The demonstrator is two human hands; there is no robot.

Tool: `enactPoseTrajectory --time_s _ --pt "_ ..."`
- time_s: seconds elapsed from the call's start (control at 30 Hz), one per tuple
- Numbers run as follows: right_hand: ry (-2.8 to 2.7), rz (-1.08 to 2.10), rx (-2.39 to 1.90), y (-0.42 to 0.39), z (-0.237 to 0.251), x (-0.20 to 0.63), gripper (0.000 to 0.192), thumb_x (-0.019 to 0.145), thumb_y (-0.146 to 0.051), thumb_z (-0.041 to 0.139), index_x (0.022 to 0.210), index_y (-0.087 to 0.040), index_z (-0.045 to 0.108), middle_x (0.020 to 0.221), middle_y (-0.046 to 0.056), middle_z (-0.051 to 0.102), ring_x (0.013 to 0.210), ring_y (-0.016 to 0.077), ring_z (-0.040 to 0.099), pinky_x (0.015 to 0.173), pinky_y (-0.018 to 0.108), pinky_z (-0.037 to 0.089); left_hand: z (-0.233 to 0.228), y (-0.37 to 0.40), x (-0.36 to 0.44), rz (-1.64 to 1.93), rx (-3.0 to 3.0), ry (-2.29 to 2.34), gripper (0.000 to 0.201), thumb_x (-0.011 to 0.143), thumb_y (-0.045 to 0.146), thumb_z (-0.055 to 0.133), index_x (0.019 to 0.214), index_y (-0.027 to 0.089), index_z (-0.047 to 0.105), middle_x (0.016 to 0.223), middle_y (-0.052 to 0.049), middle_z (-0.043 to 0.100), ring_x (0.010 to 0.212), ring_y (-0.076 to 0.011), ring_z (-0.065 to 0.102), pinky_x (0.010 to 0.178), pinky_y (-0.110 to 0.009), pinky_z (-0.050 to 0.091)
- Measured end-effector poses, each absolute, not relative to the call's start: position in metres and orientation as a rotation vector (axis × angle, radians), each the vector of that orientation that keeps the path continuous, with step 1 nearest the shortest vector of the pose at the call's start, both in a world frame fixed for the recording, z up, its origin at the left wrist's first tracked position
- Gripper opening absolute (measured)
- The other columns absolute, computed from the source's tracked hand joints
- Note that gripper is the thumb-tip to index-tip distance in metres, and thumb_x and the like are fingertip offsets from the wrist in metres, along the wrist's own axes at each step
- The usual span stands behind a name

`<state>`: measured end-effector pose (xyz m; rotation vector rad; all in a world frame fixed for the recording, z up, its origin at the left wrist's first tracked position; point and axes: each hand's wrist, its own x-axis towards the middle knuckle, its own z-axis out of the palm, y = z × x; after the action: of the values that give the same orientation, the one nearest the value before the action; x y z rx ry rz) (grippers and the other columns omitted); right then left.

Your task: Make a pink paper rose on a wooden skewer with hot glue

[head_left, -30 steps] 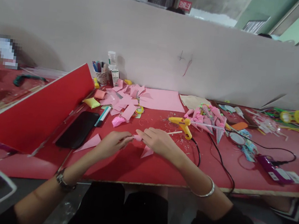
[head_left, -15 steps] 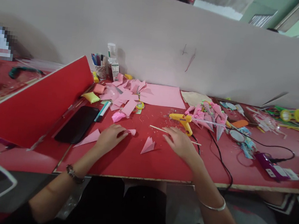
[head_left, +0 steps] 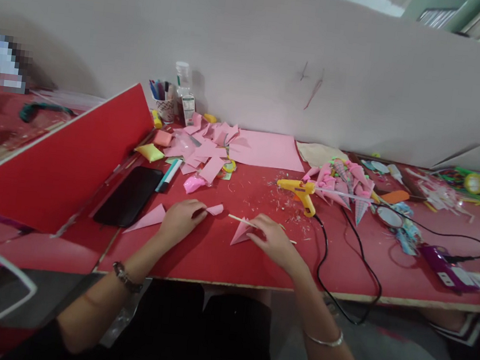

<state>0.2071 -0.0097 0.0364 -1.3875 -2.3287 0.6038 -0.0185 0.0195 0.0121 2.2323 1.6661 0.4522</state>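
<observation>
Both hands rest on the red surface point(head_left: 222, 259): left hand point(head_left: 181, 219) pinches a small pink paper roll point(head_left: 214, 209); right hand point(head_left: 272, 238) grips a thin wooden stick point(head_left: 239, 220) beside a pleated pink paper cone point(head_left: 240, 233).

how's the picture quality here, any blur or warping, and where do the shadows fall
Head view: wide-angle warping bows the table edge and the wall; a pixelated patch sits at far left. Light is soft and even, with faint shadows under the left hand and right hand and behind the bottle. The glue gun is fairly sharp; the far-right clutter is smeared.
</observation>
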Motion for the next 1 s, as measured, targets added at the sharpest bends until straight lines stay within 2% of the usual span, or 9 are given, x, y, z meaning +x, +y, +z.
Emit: enactPoseTrajectory --time_s 0.2,0.3,0.43,0.5,0.57,0.67,0.73,0.9,1.0 --pt "-2.308 0.681 -1.361 -0.006 0.038 0.203 0.013 0.081 -0.013 0.045 0.076 -0.014 0.057 0.075 0.003 0.054 0.071 0.0127 0.050 0.067 0.024 0.039 0.011 0.020 -0.019 0.532 2.148 1.436 0.031 0.081 0.030 0.035 0.069 0.016 0.060 0.070 -0.003 0.061 0.068 -0.0159 0.056 0.063 -0.027 0.040" --pt "-2.290 0.661 -1.349 -0.004 0.039 0.201 0.014 0.082 -0.014 0.043 0.078 -0.014 0.057 0.075 0.003 0.054 0.072 0.0129 0.050 0.067 0.024 0.038 0.010 0.019 -0.017 0.526 2.159 1.467 0.033 0.082 0.030 0.033 0.068 0.016 0.059 0.072 -0.004 0.057 0.069 -0.0164 0.054 0.065 -0.029 0.041" --pt "-2.265 0.627 -1.343 -0.003 0.041 0.197 0.017 0.084 -0.016 0.040 0.078 -0.014 0.057 0.075 0.004 0.055 0.072 0.0132 0.050 0.067 0.024 0.038 0.008 0.018 -0.017 0.597 2.167 1.618 0.021 0.076 0.024 0.042 0.088 0.015 0.058 0.099 -0.009 0.052 0.090 -0.0205 0.052 0.080 -0.034 0.041" --pt "-2.260 0.611 -1.347 -0.003 0.042 0.194 0.018 0.083 -0.015 0.040 0.077 -0.014 0.056 0.076 0.004 0.055 0.073 0.0135 0.050 0.067 0.025 0.038 0.013 0.018 -0.018 0.688 2.186 1.633 0.027 0.073 0.020 0.046 0.098 0.014 0.055 0.110 -0.012 0.047 0.104 -0.0232 0.045 0.089 -0.038 0.037" --pt "-2.265 0.592 -1.350 -0.003 0.044 0.190 0.017 0.083 -0.014 0.041 0.076 -0.014 0.056 0.076 0.004 0.054 0.073 0.0138 0.050 0.068 0.025 0.039 0.023 0.016 -0.019 0.761 2.208 1.556 0.028 0.073 0.019 0.046 0.099 0.015 0.054 0.111 -0.011 0.048 0.111 -0.0232 0.040 0.094 -0.039 0.032" --pt "-2.284 0.580 -1.305 -0.002 0.049 0.184 0.016 0.082 -0.012 0.041 0.076 -0.014 0.057 0.074 0.004 0.053 0.072 0.0137 0.049 0.068 0.025 0.039 0.039 0.012 -0.015 0.730 2.172 1.273 0.024 0.079 0.024 0.041 0.095 0.019 0.057 0.101 -0.005 0.057 0.102 -0.0185 0.047 0.093 -0.039 0.034" --pt "-2.293 0.588 -1.246 -0.002 0.053 0.180 0.017 0.082 -0.011 0.041 0.077 -0.014 0.057 0.073 0.003 0.053 0.071 0.0132 0.048 0.067 0.024 0.038 0.045 0.008 -0.010 0.714 2.092 1.169 0.025 0.078 0.029 0.045 0.095 0.018 0.059 0.106 -0.006 0.058 0.102 -0.0184 0.049 0.091 -0.037 0.036" --pt "-2.298 0.589 -1.182 -0.003 0.059 0.173 0.019 0.083 -0.013 0.040 0.077 -0.014 0.057 0.072 0.003 0.052 0.070 0.0125 0.048 0.066 0.023 0.038 0.039 0.003 0.003 0.708 1.958 1.139 0.026 0.079 0.032 0.045 0.093 0.019 0.062 0.089 -0.004 0.064 0.076 -0.0153 0.056 0.069 -0.028 0.044" --pt "-2.289 0.560 -1.176 -0.004 0.059 0.173 0.019 0.082 -0.010 0.039 0.079 -0.014 0.058 0.074 0.003 0.053 0.072 0.0130 0.048 0.067 0.024 0.038 0.033 0.003 0.005 0.795 1.967 1.238 0.028 0.078 0.035 0.046 0.089 0.015 0.062 0.087 -0.006 0.060 0.070 -0.0136 0.054 0.065 -0.026 0.043"
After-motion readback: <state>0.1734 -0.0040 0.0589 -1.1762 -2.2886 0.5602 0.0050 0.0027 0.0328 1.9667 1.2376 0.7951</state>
